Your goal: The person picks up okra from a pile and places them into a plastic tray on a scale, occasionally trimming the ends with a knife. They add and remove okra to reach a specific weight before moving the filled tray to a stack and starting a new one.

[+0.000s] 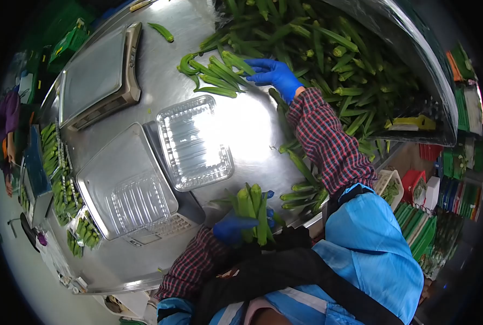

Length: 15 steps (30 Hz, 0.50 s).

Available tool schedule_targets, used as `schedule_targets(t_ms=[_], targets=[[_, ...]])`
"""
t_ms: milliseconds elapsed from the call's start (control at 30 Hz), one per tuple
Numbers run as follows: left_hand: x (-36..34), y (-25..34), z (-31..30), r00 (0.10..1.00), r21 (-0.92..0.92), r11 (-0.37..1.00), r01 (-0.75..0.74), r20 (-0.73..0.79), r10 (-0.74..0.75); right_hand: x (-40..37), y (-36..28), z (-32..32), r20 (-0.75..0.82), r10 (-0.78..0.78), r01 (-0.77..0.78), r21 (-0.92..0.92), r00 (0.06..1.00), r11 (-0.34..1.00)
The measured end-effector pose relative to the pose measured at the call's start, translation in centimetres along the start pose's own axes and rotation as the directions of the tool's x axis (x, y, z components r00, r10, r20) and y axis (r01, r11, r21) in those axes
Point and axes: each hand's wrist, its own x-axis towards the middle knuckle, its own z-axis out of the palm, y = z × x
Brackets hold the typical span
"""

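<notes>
My left hand [234,228], in a blue glove, is closed round a bunch of okra [247,208] close to my body, with the pods standing roughly upright. Farther out, my right hand [275,76], also gloved in blue, has its fingers round the end of an okra pod [237,63]. That pod lies at the edge of a small group of loose okra [215,76] on the metal table [252,142]. Between my hands sits a clear plastic tray [190,146], with glare on it. A large heap of okra [328,59] lies beyond my right hand.
Left of the clear tray, a scale [168,225] carries another clear plastic tray [136,197]. A second scale [92,76] stands farther back. Packed okra [62,173] lines the left edge. Crates [415,233] stand at the right. Another person [9,116] is at the far left.
</notes>
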Motion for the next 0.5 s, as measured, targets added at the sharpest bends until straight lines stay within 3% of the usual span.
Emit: schedule_targets(t_ms=[67,100,133,167,233,367,400,433,500], targets=[[0.0,-0.3,-0.2,1.0,-0.023,1.0,0.0,-0.032,-0.001,2.2,2.2,0.5,-0.027,-0.004,0.002,-0.066,1.0,0.998],[0.0,-0.4,-0.3,0.998,-0.042,0.999,0.009,-0.057,-0.011,3.9,3.7,1.0,-0.082,-0.097,0.053,-0.425,0.992,0.903],[-0.1,-0.3,-0.3,0.998,-0.043,0.999,0.004,-0.066,-0.006,4.7,4.0,2.3,-0.101,-0.206,0.07,-0.726,0.973,0.684],[-0.1,-0.3,-0.2,0.996,-0.018,0.999,0.032,-0.079,-0.033,5.2,4.3,3.6,-0.097,-0.206,0.074,-0.722,0.974,0.688],[-0.4,0.0,-0.1,0.994,0.006,0.998,0.055,-0.097,-0.054,5.0,3.0,7.1,-0.156,-0.22,-0.117,-0.977,0.963,0.18],[-1.3,1.0,1.5,0.998,0.085,0.996,-0.032,-0.046,0.036,5.4,3.5,7.6,-0.098,-0.165,-0.067,-0.98,0.981,0.186],[-2.0,1.3,2.2,0.993,0.125,0.987,-0.104,-0.039,0.11,5.7,5.2,7.3,-0.073,-0.204,-0.052,-0.993,0.976,0.107],[-3.0,1.9,2.8,0.983,0.106,0.982,-0.155,-0.078,0.164,5.4,6.2,7.0,-0.03,-0.249,0.002,-0.992,0.968,0.126],[-5.4,4.0,3.7,0.986,0.332,0.942,-0.043,-0.136,0.093,3.8,7.4,6.5,0.076,-0.452,0.153,-0.979,0.889,0.136]])
